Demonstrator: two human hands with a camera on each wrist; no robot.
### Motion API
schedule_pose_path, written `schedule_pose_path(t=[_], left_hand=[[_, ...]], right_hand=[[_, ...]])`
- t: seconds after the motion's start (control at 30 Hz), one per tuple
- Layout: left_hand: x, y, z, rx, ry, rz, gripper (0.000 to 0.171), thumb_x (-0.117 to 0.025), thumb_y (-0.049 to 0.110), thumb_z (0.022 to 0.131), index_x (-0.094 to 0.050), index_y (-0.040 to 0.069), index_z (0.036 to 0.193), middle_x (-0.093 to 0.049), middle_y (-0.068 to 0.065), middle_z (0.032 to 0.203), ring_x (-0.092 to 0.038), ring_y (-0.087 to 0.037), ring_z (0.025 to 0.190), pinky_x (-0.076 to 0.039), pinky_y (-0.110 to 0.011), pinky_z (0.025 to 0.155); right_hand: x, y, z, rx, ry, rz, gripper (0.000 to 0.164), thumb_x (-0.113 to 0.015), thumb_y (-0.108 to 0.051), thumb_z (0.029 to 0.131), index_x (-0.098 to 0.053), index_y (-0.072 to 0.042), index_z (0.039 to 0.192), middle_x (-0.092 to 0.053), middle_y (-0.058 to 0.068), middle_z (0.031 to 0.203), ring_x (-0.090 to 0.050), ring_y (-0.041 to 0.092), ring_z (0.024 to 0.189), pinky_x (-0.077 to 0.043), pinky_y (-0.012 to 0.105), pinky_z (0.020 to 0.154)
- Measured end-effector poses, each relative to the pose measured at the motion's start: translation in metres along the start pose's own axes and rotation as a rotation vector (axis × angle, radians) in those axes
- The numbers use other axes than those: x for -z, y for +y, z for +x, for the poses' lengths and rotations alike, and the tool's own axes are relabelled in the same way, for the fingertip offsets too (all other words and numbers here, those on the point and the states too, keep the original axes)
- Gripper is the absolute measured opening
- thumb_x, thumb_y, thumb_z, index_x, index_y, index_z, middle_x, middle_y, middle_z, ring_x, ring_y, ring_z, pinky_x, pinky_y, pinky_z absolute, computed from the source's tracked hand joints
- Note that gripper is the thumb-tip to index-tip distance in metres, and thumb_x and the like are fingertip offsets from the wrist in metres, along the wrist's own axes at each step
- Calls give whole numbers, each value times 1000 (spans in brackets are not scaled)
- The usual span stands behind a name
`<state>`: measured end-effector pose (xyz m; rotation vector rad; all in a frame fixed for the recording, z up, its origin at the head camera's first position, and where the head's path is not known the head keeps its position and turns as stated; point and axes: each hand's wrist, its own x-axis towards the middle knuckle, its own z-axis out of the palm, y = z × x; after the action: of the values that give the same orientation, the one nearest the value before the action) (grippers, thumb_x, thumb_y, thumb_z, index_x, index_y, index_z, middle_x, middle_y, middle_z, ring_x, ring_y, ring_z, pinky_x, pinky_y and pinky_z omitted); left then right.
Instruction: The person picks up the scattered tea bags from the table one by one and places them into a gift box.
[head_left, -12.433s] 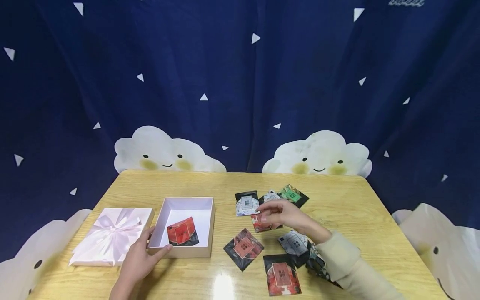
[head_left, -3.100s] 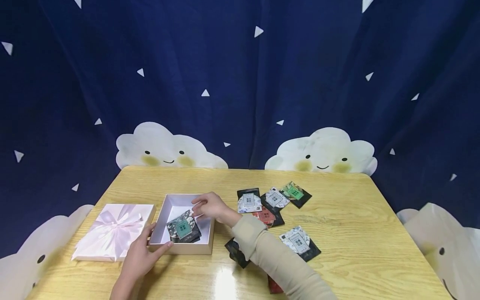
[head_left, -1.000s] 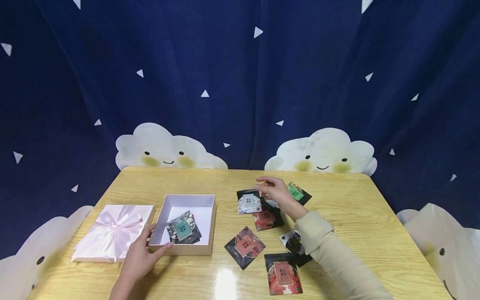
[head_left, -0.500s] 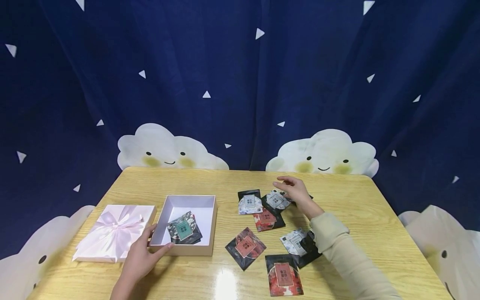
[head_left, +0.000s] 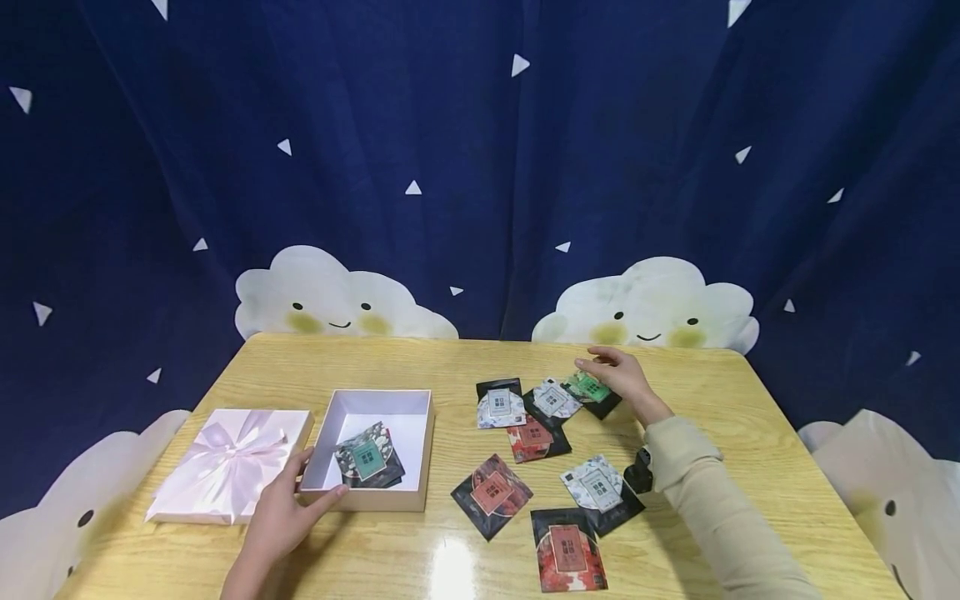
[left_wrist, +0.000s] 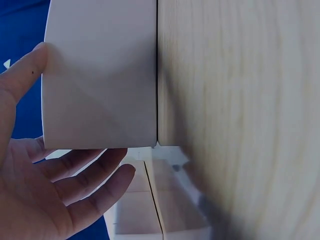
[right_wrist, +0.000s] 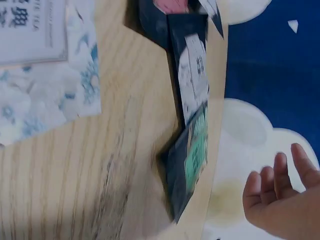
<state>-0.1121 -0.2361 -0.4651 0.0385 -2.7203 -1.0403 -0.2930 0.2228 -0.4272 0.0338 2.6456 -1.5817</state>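
Observation:
My left hand point(head_left: 281, 515) holds the front left corner of an open white box point(head_left: 429, 450), thumb at the front rim and fingers along the left side. In the left wrist view the thumb touches the top edge of the box point(left_wrist: 100, 75). Inside lies a black floral tea sachet with a green label point(head_left: 368, 459), a red edge peeking out beneath. My right hand point(head_left: 621, 379) hovers over a green-labelled tea sachet point(head_left: 585, 386) at the back. The right wrist view shows those fingers apart from the green sachet point(right_wrist: 195, 160), holding nothing.
Left of the box lies a white lid with a pink ribbon bow point(head_left: 232, 462). More tea sachets lie on the table: red-labelled point(head_left: 491, 496), red point(head_left: 567, 550), white floral point(head_left: 600, 487) and an overlapping cluster with a white one point(head_left: 500, 404). A dark curtain point(head_left: 480, 167) hangs behind.
Between the oldest frame and now, the green-labelled floral sachet came to lie in the box. In the last second my right hand moved rightward across the back sachets to the green one. My left hand stayed put.

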Motion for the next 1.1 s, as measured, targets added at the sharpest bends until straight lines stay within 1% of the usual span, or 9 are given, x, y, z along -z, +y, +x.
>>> schedule_pose_path(t=[0.1,0.2,0.33,0.43,0.53,0.7,0.83,0.97,1.1], left_hand=[[1,1,0,-1,5,-2,75,-76,30,73,-41,-8,127,-53,-35,111,-56,-44,93,-46,-52,77],[1,1,0,-6,9,-6,74,-76,30,74,-41,-8,127,-53,-35,111,-56,-44,93,-46,-52,77],[1,0,0,-4,6,-9,74,-76,29,74,-41,-8,127,-53,-35,112,-56,-44,94,-45,-52,78],[1,-1,0,-4,7,-11,74,-76,30,74,-41,-8,127,-53,-34,112,-56,-44,95,-45,-52,78],[0,-1,0,-10,7,-10,74,-76,30,74,-41,-8,127,-53,-35,112,-56,-44,95,-46,-52,78],[0,-1,0,-13,7,-6,75,-76,30,74,-41,-9,127,-53,-35,112,-56,-44,96,-46,-52,78],[-1,-2,0,-18,16,-2,75,-76,30,73,-41,-9,127,-54,-35,110,-56,-44,93,-46,-52,77],[-1,-2,1,-17,15,6,75,-76,31,73,-41,-9,127,-54,-34,109,-57,-42,92,-47,-51,76],[-1,-1,2,-6,8,11,75,-75,32,74,-41,-9,127,-54,-34,110,-57,-42,92,-47,-51,76]], right_hand=[[5,5,5,-8,-4,-3,68,-66,-38,82,-42,2,132,-46,22,125,-44,32,111,-40,40,89],[8,10,10,-10,-20,-8,72,-67,-38,82,-38,2,135,-43,23,128,-41,34,115,-37,43,92],[10,21,12,30,-63,-53,75,-67,-39,81,-37,2,135,-43,25,127,-41,36,112,-39,46,90],[12,30,13,81,-90,-113,76,-67,-41,80,-38,5,133,-45,26,122,-43,36,107,-41,46,84],[14,39,13,98,-113,-129,76,-67,-36,80,-35,7,134,-43,28,123,-41,39,109,-39,49,86],[15,49,17,41,-175,-120,81,-71,-25,79,-27,6,138,-33,30,134,-30,44,121,-32,53,96],[16,54,20,10,-219,-152,87,-74,-23,77,-22,5,140,-25,31,138,-26,47,124,-31,55,97],[17,58,21,-28,-238,-179,90,-75,-24,75,-19,4,141,-24,32,139,-25,47,125,-31,56,97],[16,64,26,-28,-245,-213,93,-76,-26,74,-19,5,141,-26,33,138,-27,47,124,-31,56,96]])
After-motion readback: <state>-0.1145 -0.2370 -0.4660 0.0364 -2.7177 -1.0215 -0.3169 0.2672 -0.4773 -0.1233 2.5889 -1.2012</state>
